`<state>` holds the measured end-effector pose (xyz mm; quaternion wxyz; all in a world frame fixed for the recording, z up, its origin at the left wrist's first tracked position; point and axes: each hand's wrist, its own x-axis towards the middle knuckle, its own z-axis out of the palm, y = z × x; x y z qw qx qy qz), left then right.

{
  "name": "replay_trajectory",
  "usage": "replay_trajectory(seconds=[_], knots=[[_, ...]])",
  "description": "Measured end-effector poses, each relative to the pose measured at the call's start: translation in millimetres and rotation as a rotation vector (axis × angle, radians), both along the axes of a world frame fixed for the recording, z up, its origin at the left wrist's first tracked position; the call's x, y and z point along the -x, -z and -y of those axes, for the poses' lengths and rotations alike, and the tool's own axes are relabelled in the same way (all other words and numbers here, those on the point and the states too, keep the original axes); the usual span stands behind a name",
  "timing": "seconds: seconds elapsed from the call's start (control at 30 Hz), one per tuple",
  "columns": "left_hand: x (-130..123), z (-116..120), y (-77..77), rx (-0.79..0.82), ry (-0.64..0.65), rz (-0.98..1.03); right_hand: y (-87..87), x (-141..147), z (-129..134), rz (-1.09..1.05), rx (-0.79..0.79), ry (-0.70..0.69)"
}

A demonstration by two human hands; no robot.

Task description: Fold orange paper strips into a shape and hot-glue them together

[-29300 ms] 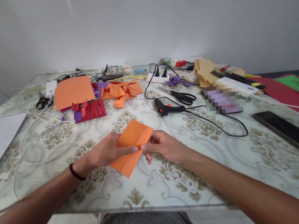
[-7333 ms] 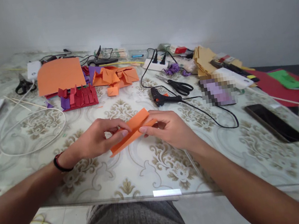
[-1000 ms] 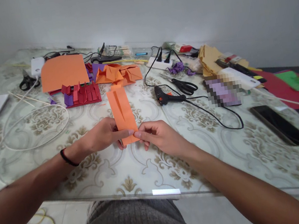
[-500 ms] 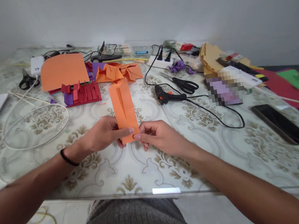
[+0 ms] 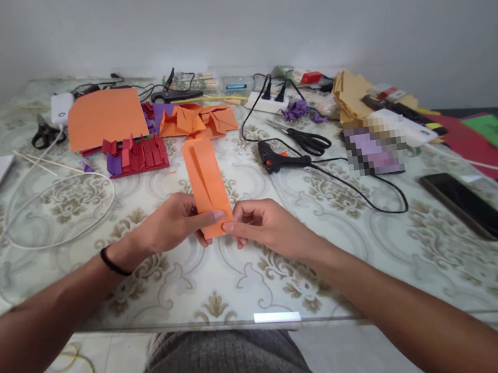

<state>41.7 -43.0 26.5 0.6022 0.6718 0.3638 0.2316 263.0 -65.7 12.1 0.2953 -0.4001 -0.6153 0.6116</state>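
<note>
A folded orange paper strip (image 5: 209, 176) stands tilted above the patterned table, with a crease running down its length. My left hand (image 5: 184, 221) grips its lower left edge, thumb lying across the front and fingers behind. At the lower right corner, my right hand (image 5: 259, 225) pinches the same strip between thumb and fingers. Beyond the strip's top lie folded orange pieces (image 5: 218, 120). Red folded pieces (image 5: 142, 154) sit to the left, in front of an orange sheet (image 5: 104, 117).
Right of the strip lie a black glue gun (image 5: 280, 158) with its cable and black-handled scissors (image 5: 310, 141). A power strip (image 5: 266, 102) is behind them. A phone (image 5: 472, 206) rests at the right. A white cable (image 5: 9, 245) loops at the left.
The orange strip has shifted slightly, its upper part turning a little. Both hands keep nearly the same place and hold.
</note>
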Motion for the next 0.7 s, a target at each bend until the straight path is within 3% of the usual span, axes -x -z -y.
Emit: replay_trajectory(seconds=[0.4,0.7], knots=[[-1.1,4.8,1.4,-0.030,0.177,-0.025,2.5,1.0,-1.0,-0.057,-0.036,0.045],[-4.0,5.2,3.1,0.043,0.101,0.116,1.1,2.7,-1.3,-0.072,-0.023,0.056]])
